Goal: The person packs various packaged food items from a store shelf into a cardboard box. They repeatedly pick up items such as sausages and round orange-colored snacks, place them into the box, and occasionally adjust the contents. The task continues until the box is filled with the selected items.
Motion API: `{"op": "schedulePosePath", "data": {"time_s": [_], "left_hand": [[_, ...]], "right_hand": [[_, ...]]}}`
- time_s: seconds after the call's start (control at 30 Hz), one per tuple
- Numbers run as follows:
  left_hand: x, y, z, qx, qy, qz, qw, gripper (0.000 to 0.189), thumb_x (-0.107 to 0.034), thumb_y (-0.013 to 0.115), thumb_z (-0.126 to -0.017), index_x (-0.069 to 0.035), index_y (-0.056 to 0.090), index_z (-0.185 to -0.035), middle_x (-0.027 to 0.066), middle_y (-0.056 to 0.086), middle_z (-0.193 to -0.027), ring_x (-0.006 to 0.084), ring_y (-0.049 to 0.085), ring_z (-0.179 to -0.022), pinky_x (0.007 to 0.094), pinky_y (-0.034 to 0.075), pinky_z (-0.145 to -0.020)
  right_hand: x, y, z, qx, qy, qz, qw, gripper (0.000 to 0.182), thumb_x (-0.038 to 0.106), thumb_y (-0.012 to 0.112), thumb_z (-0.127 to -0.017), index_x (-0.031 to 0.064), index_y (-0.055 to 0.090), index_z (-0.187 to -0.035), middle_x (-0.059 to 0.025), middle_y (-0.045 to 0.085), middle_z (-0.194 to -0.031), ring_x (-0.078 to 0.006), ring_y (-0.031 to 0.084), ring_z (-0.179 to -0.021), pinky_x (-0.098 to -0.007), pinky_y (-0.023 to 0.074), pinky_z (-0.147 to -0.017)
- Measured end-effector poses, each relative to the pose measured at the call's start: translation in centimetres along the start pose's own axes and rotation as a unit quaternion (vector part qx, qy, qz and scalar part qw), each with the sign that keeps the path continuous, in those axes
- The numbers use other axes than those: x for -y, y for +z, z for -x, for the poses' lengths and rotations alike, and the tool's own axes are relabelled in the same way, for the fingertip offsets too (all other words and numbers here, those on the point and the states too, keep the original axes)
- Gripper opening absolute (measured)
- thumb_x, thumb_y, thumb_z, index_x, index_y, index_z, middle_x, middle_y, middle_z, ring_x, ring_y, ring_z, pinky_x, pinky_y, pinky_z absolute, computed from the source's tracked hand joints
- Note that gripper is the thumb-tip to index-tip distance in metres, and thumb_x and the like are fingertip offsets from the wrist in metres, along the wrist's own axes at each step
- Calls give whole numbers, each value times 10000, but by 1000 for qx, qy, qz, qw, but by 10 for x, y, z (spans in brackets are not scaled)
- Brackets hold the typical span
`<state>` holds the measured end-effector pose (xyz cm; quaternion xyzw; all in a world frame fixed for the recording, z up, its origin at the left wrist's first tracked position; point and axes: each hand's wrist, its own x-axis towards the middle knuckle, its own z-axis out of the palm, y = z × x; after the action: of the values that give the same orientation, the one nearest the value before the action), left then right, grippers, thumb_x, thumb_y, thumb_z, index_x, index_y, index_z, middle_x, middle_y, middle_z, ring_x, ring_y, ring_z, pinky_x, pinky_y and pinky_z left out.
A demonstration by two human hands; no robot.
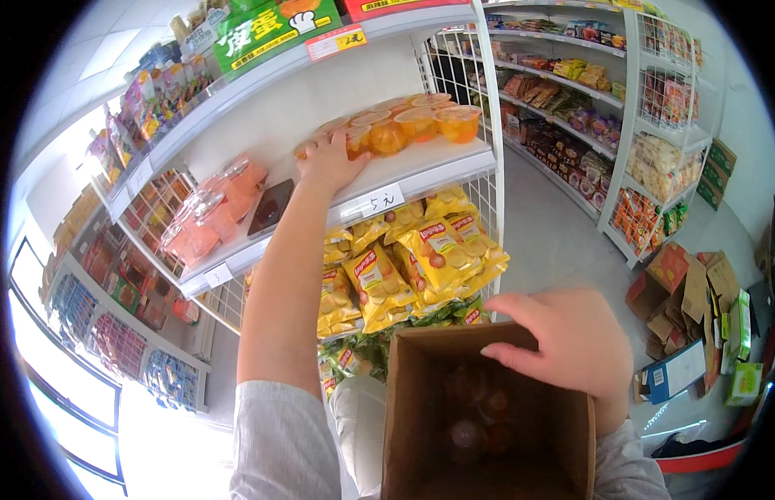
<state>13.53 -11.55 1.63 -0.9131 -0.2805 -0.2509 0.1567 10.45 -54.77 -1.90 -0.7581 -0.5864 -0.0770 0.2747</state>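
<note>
My left hand reaches onto a white shelf, its fingers spread at the left end of rows of clear-lidded orange fruit jelly cups. The fingers overlap the nearest cups, and whether they grip one is hidden. In front of me is an open cardboard box, with a few round-lidded clear cups dimly visible at its bottom. My right hand hangs over the box's far right corner, thumb and finger apart, with the forearm along the box's right side. No object shows between those fingers.
Pink-orange packaged cups and a dark phone-like slab lie left on the shelf. Yellow snack bags fill the tier below. A wire side panel bounds the rack. Flattened cartons litter the floor at right.
</note>
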Motion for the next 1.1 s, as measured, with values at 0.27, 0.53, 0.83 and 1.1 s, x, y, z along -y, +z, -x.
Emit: {"op": "schedulePosePath", "data": {"time_s": [0.27,0.53,0.83,1.1], "left_hand": [[-9,-29,12,55,22,-64,996,592,-571,582,-915,-119,572,-1297,180,619,-1288,347,595,-1206,492,509,-958],[-7,-36,10,104,7,95,990,559,-493,595,-934,-267,506,-1438,160,626,-1265,350,648,-1099,469,529,-918],[30,-86,65,-87,106,86,987,561,-304,658,-908,-326,494,-1444,155,624,-1222,345,660,-1063,457,560,-843],[8,-181,179,-251,394,-26,884,483,-175,767,-794,-213,664,-1264,128,627,-1169,324,654,-971,415,554,-786]], "right_hand": [[5,0,-3,4,5,-22,1000,349,368,708,-873,109,627,-1092,-95,666,-766,-333,652,-677,-435,483,-569],[9,2,-4,11,19,-6,1000,348,388,687,-888,121,628,-1104,-111,666,-773,-350,655,-699,-455,492,-595],[2,3,1,9,17,-1,1000,378,433,661,-897,125,643,-1116,-151,674,-781,-363,672,-742,-473,511,-645],[-7,6,8,-36,14,-3,999,333,417,669,-885,122,639,-1036,-134,683,-806,-345,678,-775,-466,512,-667]]}}
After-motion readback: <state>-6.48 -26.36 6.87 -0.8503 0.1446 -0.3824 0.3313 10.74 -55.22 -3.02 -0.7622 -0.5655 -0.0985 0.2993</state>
